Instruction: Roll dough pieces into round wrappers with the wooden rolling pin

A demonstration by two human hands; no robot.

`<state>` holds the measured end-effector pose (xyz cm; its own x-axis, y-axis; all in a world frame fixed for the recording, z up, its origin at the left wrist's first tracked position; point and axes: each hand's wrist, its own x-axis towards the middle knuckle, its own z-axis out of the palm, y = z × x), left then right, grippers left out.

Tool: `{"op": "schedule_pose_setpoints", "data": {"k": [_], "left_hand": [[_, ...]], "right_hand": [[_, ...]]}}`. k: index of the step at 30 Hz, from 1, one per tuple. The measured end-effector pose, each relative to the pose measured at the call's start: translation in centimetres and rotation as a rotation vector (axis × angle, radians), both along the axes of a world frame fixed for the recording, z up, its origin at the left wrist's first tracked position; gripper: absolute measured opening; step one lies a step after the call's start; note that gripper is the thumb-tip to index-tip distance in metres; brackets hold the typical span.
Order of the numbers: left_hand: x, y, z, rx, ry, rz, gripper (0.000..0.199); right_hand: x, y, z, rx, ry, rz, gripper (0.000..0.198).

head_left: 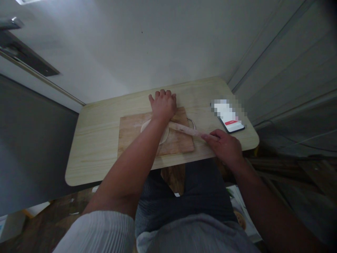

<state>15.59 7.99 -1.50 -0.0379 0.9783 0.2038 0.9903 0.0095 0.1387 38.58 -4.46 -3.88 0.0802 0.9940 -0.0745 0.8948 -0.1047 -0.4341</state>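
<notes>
Left hand point(163, 104): palm down at the far edge of the wooden cutting board point(178, 142), fingers pointing away from the body and somewhat bent. Cannot tell whether it presses on the board, hooks over its edge or rests on the tabletop just beyond.

Right hand point(228, 147): grasping one end of a slim wooden rolling pin point(188, 130), near the front edge of the table point(96, 133), to the right of the board. The pin slants from this hand up and leftward across the board; its other end reaches the left wrist and the edge of the dough round point(165, 135). Exact contact between pin and dough is hidden by the arm.

Dough: pale, flat, roughly circular, lying on the board. Left forearm crosses above it and covers its middle; a portion shows on either side.

Board: pale flour-like marks on its left half; looped metal handle point(193, 123) on its right side.

Phone point(228, 117): face up on the table's right end, well apart from the board, screen lit, red band near its lower end, part of it pixelated. White panel point(142, 63) stands behind the table.
</notes>
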Motion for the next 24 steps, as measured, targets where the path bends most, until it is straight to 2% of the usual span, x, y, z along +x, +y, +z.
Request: {"op": "schedule_pose_setpoints", "data": {"k": [9,14,18,24], "left_hand": [[0.4,1.4,-0.7,0.064,-0.125,-0.008,0.039],[-1.8,1.0,-0.2,0.187,-0.334,-0.057,0.037],[-4.8,-2.4,0.1,0.242,-0.397,-0.069,0.035],[-6.2,-11.0,0.1,0.164,-0.297,-0.018,0.041]], "right_hand": [[0.2,0.0,-0.3,0.006,-0.035,0.034,0.062],[0.1,-0.3,-0.4,0.036,0.022,0.033,0.061],[0.1,-0.3,-0.5,0.052,0.068,0.008,0.061],[0.3,-0.1,0.1,0.033,0.166,-0.018,0.061]]}}
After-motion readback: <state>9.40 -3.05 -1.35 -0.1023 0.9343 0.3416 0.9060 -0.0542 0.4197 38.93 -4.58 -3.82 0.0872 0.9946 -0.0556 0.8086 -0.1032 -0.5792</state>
